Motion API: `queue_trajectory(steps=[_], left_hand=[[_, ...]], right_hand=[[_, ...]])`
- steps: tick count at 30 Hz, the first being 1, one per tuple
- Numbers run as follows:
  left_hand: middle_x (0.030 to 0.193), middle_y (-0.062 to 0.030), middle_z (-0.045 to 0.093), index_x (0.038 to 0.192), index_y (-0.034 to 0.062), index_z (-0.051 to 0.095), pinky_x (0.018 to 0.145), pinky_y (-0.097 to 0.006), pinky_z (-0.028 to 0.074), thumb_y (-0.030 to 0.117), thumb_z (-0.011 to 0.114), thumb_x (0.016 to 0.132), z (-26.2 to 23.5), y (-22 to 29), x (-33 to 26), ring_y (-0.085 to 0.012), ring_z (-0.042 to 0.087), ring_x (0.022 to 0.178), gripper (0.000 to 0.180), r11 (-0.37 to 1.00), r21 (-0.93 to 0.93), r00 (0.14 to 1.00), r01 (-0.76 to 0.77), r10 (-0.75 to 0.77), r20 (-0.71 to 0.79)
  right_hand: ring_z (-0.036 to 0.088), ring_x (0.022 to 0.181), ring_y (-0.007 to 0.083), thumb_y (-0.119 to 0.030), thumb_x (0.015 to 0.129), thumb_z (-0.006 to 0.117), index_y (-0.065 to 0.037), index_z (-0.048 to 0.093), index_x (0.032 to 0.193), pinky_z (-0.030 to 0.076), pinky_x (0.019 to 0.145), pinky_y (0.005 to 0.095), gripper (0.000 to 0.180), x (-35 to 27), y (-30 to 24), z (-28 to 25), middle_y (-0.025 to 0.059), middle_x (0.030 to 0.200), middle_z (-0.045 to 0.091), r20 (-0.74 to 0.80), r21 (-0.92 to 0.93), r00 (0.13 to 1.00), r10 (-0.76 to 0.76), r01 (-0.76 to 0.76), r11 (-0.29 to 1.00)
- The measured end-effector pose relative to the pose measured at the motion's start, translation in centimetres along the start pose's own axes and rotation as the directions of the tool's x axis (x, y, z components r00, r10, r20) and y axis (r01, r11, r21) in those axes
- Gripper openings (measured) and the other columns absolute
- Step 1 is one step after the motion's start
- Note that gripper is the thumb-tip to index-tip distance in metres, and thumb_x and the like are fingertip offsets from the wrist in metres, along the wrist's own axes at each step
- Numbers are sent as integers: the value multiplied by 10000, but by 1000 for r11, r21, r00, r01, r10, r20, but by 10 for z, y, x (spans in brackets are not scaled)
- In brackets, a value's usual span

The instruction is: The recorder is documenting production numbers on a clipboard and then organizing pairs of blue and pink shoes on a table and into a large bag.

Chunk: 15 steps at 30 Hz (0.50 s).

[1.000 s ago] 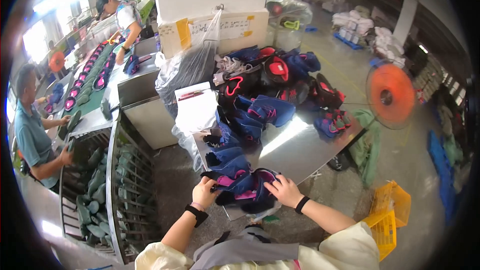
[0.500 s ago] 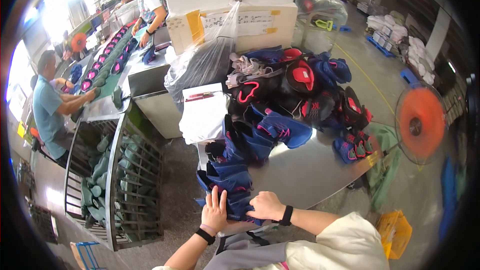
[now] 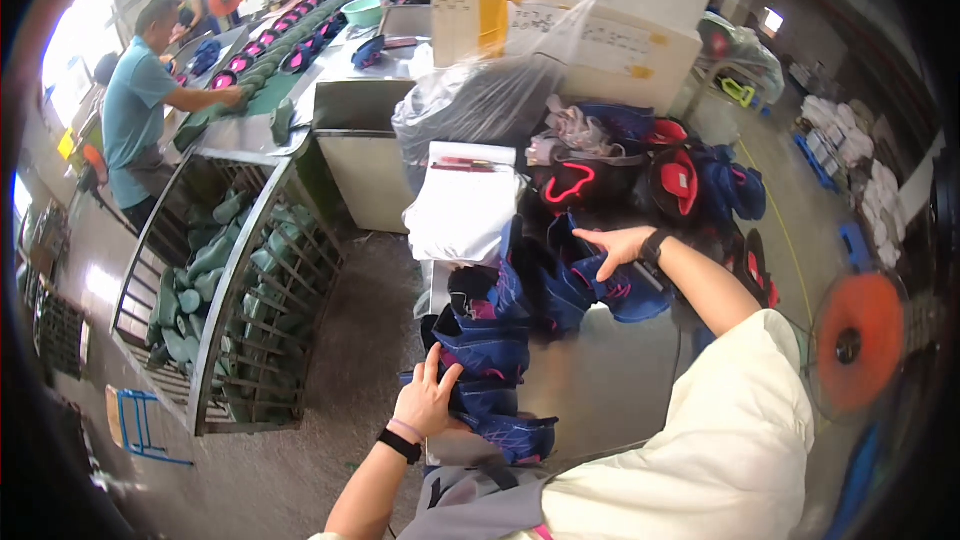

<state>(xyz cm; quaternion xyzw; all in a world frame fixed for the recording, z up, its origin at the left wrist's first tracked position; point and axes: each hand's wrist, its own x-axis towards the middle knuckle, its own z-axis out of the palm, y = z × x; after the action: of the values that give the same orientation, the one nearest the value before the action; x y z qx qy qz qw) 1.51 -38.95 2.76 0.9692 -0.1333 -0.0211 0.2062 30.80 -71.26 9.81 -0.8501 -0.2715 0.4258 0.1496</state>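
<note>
At the table's near left edge, my left hand [image 3: 425, 402] rests with spread fingers against a row of blue shoe uppers [image 3: 485, 352] with pink stitching. My right hand [image 3: 628, 246] reaches farther out, thumb and forefinger apart, over another blue shoe upper [image 3: 640, 302] with pink laces. It looks close to that upper's opening; whether it touches is hard to tell. More blue uppers stand between the two hands. Behind them lies a pile of black shoe uppers [image 3: 678, 180] with red linings.
Left of the metal table [image 3: 610, 380] stands a metal-barred cart [image 3: 205, 380] full of green shoe lasts. White sheets [image 3: 460, 215] with pens, a plastic-wrapped bundle [image 3: 480, 105] and an orange fan [image 3: 855, 340] surround the table. Two people work at a line of shoes beyond.
My right hand has left the nearest uppers and moved forward and right to the farther blue ones. The left hand stays by the near row. The view has swung left.
</note>
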Motion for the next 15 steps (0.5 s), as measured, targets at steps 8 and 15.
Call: queue_trajectory(steps=[8,15], left_hand=[[1368,-180,308,1300,177,329,852,-413,469,359,854,394,-6,-9,27,-407,503,1034,1063,995,-93,988,-36,50,143],[1389,-160,284,1315,134,315,862,-401,457,351,847,402,0,-10,39,-379,498,1026,1079,976,-166,977,-138,162,141]], right_hand=[[294,1309,259,-448,665,693,-13,280,1377,257,1051,323,931,51,-10,10,179,1402,328,269,-39,949,167,-162,986],[399,1200,371,-542,723,591,1,521,1185,336,991,417,716,68,-72,55,225,1214,500,133,-466,977,166,-86,881]])
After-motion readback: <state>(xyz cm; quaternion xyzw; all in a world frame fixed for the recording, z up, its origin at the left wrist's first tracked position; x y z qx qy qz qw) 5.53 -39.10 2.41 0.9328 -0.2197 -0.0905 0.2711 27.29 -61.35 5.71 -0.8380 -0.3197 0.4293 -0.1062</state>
